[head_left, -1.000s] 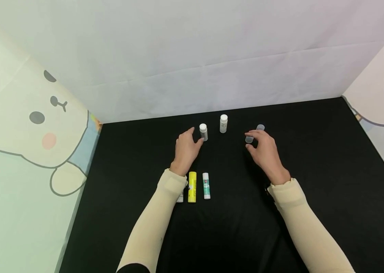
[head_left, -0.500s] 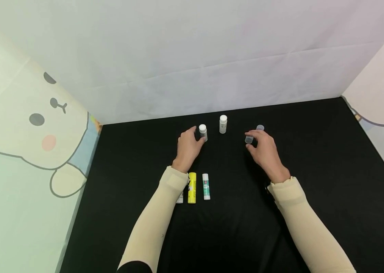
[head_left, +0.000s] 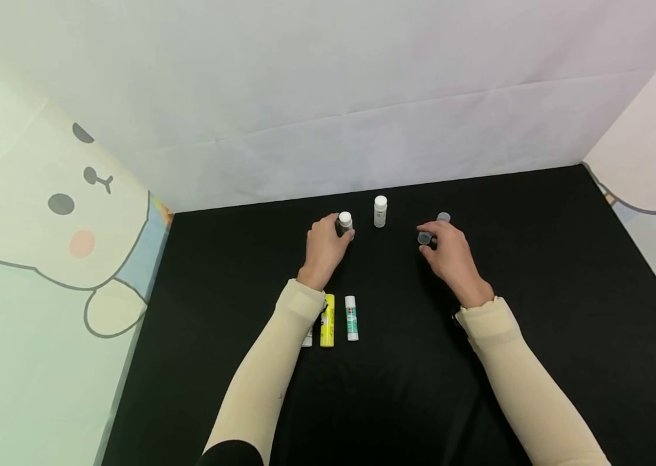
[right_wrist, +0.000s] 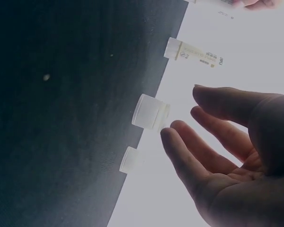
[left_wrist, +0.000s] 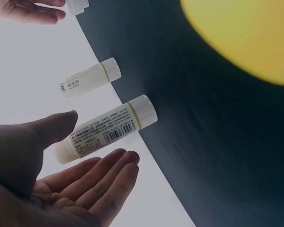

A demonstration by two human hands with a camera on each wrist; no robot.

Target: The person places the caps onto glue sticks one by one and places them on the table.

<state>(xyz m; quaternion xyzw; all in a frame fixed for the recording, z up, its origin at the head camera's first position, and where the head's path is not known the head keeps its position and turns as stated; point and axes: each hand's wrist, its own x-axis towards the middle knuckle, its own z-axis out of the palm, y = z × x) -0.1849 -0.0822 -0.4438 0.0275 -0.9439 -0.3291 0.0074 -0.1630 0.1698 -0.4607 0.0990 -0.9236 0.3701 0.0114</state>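
Note:
My left hand (head_left: pixel 325 249) reaches round the nearer small white-capped, labelled bottle (head_left: pixel 346 223). In the left wrist view, that bottle (left_wrist: pixel 106 130) stands between the thumb and the straight fingers; firm contact cannot be made out. A second bottle (head_left: pixel 380 211) of the same sort stands upright just to the right. My right hand (head_left: pixel 450 255) has its thumb and fingers spread beside a small translucent cap-like piece (head_left: pixel 424 238). In the right wrist view this piece (right_wrist: pixel 150 113) sits just past the fingertips, and a similar piece (right_wrist: pixel 129 160) lies farther off.
A yellow tube-shaped stick (head_left: pixel 327 321) and a white-and-green glue stick (head_left: pixel 352 318) lie nearer the body, with another white item (head_left: pixel 307 339) partly hidden by the left sleeve. The black tabletop (head_left: pixel 537 259) ends at a white cloth wall (head_left: pixel 363 97).
My left hand has moved slightly right and forward, so the nearer bottle now stands deeper between thumb and fingers. The right hand has stayed nearly still.

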